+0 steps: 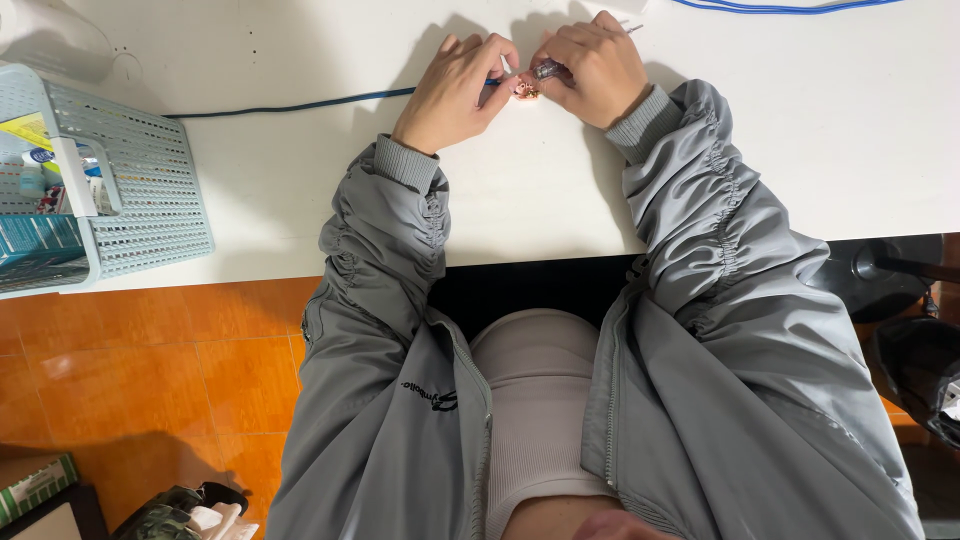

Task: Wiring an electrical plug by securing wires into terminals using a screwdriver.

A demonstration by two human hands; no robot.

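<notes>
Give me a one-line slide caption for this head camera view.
Left hand and right hand pinch a small pinkish part on a white table, blue cable and basket nearby.

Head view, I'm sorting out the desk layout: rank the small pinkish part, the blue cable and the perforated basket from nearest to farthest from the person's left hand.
From the left hand:
1. Small pinkish part, at its fingertips, between both hands.
2. Blue cable, running left across the white table from under the hand.
3. Perforated basket, far left at the table edge.

a yellow-labelled packet (25, 130) lies in the basket (150, 200); a green-edged box (35, 483) sits on the floor.
</notes>
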